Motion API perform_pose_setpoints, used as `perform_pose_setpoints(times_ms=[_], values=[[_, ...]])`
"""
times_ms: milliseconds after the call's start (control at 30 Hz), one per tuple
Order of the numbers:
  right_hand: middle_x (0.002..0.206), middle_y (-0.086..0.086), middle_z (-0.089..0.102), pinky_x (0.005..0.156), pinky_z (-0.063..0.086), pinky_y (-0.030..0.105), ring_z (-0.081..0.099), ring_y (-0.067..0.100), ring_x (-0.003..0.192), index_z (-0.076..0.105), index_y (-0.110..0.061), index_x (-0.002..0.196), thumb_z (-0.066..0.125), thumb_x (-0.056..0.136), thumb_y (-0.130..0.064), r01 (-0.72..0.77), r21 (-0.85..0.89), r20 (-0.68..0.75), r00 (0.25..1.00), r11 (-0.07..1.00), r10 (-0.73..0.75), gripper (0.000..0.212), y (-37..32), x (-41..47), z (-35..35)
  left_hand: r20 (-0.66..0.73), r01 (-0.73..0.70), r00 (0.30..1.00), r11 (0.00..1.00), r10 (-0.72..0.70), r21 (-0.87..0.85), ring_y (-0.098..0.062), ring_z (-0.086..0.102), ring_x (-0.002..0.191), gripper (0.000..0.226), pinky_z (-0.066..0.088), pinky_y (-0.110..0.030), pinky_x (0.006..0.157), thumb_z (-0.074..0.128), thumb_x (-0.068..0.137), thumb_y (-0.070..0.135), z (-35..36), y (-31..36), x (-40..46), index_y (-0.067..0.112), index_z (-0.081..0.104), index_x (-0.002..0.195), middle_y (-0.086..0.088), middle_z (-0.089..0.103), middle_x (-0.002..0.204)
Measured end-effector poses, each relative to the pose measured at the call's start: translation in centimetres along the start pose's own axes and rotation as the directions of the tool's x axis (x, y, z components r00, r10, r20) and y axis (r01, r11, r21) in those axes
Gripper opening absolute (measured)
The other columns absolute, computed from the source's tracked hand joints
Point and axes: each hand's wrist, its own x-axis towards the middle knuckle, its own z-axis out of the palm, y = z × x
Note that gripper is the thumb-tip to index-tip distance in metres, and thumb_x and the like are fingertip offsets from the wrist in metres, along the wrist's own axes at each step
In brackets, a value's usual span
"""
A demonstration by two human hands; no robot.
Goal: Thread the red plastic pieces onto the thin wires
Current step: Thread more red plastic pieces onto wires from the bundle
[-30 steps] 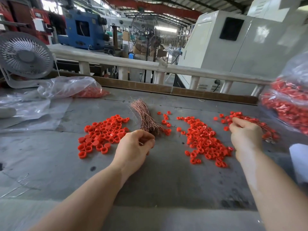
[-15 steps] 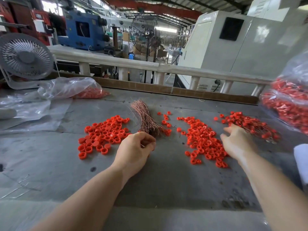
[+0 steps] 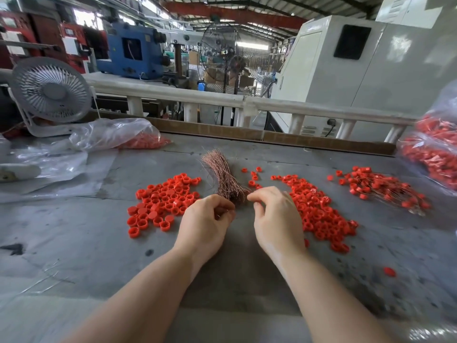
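partly done: threaded wires (image 3: 385, 191) heaped far right on table (image 3: 74, 243); loose red pieces (image 3: 319, 209) and wire bundle (image 3: 226, 180) left. left hand (image 3: 204, 226) pinching at bundle's near end, right hand (image 3: 275, 219) curled, contents unclear.

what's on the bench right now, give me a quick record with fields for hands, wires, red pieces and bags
left hand: fingers curled at the near end of the wire bundle; contents unclear
right hand: fingers pinched beside the same end
wire bundle: coppery, fanned out away from the person
left pile: loose red caps
middle pile: loose red rings
threaded pile: red pieces already on wires, far right
bags: clear bag far left; full bag right edge
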Motion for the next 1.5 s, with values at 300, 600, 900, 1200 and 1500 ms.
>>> perform_pose_setpoints(times_ms=[300, 600, 900, 1200, 1500], values=[[0.101, 0.003, 0.063, 0.087, 0.031, 0.021, 0.051, 0.023, 0.101, 0.07, -0.011, 0.097, 0.054, 0.084, 0.003, -0.018, -0.006, -0.006, 1.0, 1.0, 0.018, 0.024, 1.3, -0.8, 0.4, -0.194, -0.05, 0.975, 0.956, 0.109, 0.289, -0.021, 0.045, 0.102, 0.026, 0.023, -0.013, 0.078, 0.062, 0.084, 0.009, -0.6, -0.5, 0.3, 0.014, 0.065, 0.109, -0.002, 0.052, 0.104], [0.145, 0.0, 0.038, 0.108, 0.022, 0.027, 0.031, 0.018, 0.132, 0.052, -0.031, 0.13, 0.048, 0.089, -0.005, -0.122, -0.141, 0.12, 0.983, 0.982, 0.139, 0.048, 1.7, -0.9, 0.6, -0.035, -0.003, 0.999, 0.863, 0.023, 0.505, -0.024, 0.033, 0.119, 0.045, 0.023, -0.024, 0.095, 0.044, 0.092, 0.009, -0.5, -1.1, 0.1, 0.018, 0.041, 0.136, -0.005, 0.044, 0.131], [0.134, -0.007, 0.052, 0.106, 0.029, 0.027, 0.041, 0.013, 0.128, 0.056, -0.019, 0.127, 0.047, 0.088, 0.001, -0.1, -0.101, 0.116, 0.987, 0.99, 0.111, 0.045, 1.8, -0.8, 0.7, -0.038, -0.095, 0.992, 0.908, 0.121, 0.407, -0.021, 0.049, 0.107, 0.026, 0.027, -0.017, 0.079, 0.053, 0.089, 0.012, -0.6, -0.8, 0.1, 0.016, 0.062, 0.114, -0.001, 0.057, 0.106], [0.12, 0.002, 0.063, 0.098, 0.035, 0.023, 0.054, 0.019, 0.114, 0.065, -0.009, 0.115, 0.047, 0.089, 0.003, -0.057, 0.024, 0.052, 0.997, 0.998, 0.055, 0.034, 1.4, -0.9, 0.4, -0.108, -0.07, 0.988, 0.935, 0.114, 0.349, -0.024, 0.05, 0.102, 0.025, 0.031, -0.019, 0.083, 0.056, 0.085, 0.004, -0.8, -1.1, 0.4, 0.014, 0.067, 0.106, -0.003, 0.053, 0.106], [0.088, 0.002, 0.07, 0.075, 0.041, 0.02, 0.063, 0.021, 0.083, 0.073, -0.009, 0.089, 0.06, 0.083, 0.006, 0.002, 0.197, -0.08, 0.997, 0.98, 0.015, 0.021, 0.7, -0.9, 0.0, -0.023, -0.054, 0.997, 0.899, 0.071, 0.435, -0.022, 0.049, 0.108, 0.028, 0.03, -0.021, 0.085, 0.051, 0.092, 0.017, -0.8, -1.0, 0.2, 0.019, 0.061, 0.118, -0.003, 0.053, 0.114]])
